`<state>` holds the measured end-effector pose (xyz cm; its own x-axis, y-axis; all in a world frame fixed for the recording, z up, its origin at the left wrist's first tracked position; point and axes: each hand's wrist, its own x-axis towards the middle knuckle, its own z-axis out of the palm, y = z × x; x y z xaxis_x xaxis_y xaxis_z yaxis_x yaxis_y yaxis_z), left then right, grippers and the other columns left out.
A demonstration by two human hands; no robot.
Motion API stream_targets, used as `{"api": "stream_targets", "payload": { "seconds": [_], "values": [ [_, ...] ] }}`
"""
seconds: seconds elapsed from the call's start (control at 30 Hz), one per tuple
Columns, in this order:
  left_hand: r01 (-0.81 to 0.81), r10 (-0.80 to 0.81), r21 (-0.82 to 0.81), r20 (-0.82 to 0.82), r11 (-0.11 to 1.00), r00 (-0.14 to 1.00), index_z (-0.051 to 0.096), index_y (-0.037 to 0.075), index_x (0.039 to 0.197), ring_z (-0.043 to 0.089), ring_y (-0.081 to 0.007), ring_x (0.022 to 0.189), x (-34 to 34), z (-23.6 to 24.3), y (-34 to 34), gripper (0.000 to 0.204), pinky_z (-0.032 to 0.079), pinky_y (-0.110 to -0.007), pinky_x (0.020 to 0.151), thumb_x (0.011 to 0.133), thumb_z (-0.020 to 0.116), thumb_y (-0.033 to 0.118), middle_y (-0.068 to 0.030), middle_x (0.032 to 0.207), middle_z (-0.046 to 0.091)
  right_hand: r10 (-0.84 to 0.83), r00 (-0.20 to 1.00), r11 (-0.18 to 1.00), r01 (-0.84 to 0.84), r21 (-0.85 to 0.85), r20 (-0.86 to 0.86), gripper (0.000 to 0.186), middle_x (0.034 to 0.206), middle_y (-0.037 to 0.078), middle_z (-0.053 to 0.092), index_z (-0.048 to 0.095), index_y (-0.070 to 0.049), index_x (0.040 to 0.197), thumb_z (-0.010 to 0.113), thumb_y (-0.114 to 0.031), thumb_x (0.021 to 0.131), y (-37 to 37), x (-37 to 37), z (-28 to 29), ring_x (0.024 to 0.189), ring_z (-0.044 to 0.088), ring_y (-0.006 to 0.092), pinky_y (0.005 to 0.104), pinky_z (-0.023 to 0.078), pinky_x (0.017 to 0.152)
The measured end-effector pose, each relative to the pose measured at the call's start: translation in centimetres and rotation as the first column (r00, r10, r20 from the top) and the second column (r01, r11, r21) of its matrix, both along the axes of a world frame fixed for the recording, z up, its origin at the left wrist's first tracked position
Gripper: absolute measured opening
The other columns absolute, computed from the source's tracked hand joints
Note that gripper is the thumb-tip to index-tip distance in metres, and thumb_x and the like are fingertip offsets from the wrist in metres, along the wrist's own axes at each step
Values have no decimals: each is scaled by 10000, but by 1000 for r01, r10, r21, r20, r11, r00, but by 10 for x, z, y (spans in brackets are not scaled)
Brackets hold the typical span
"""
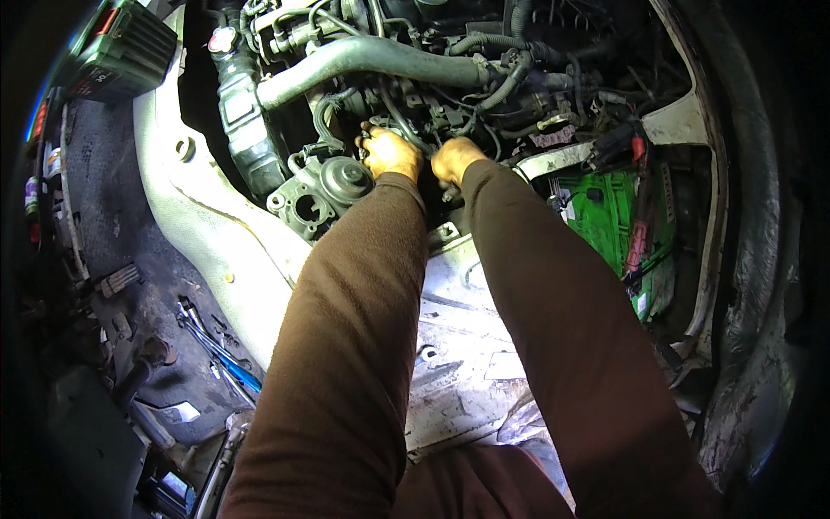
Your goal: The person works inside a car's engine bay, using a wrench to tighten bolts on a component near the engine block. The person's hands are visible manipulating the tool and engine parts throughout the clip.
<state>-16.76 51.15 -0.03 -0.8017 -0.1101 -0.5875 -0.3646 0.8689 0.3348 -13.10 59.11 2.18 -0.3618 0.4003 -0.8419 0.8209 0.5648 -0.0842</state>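
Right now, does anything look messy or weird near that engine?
A little, yes. The grey metal part by the left hand has a round opening that looks uncovered, as if something belongs there. Also, some metal tools lie jumbled on the floor at left, not lined up neatly.

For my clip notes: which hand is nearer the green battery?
Right. The right hand is up and to the left of the green battery in the picture; the left hand is farther left, beyond the right one.
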Motion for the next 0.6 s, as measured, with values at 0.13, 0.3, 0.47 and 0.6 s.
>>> {"api": "stream_targets", "payload": {
  "seconds": [0.13, 0.3, 0.47, 0.6],
  "values": [
    [33, -33, 9, 4, 999, 999, 98, 42, 1526, 430, -390, 1323, -3, -9, -4, 1030, 412, -458, 1064, 764, 753, 267, -231, 1520, 276, -561, 809, 826, 532, -186, -175, 254, 728, 97, 628, 627, -11, 869, 463, -194, 935, -8, 4, 30, 567, 562, 196, 372, 471, 541],
    [58, -59, -15, -21, 998, 998, 106, 58, 1529, 388, -361, 1362, -5, -29, -8, 1088, 388, -448, 1088, 725, 784, 339, -202, 1522, 290, -872, 473, 481, 786, -388, -122, 189, 657, 62, 540, 554, -72, 867, 403, -172, 919, 0, -3, 29, 487, 403, 167, 367, 380, 474],
    [10, -10, -4, 16, 1000, 1000, 79, 110, 1537, 368, -406, 1357, -5, -22, 0, 1058, 398, -477, 1083, 754, 774, 253, -155, 1551, 237, 879, 385, 363, -923, 129, 282, 381, 1156, 210, 661, 608, -40, 1236, 424, -176, 931, 13, -7, 8, 1108, 642, 258, 316, 510, 892],
    [50, -50, -52, -2, 997, 999, 132, 68, 1528, 480, -369, 1292, -2, -9, -4, 919, 427, -436, 1055, 822, 703, 211, -190, 1540, 281, 472, 879, 870, -476, 126, 64, 326, 1245, 121, 643, 664, -54, 1189, 510, -193, 936, -10, -2, 19, 1136, 626, 294, 436, 499, 932]
  ]
}}
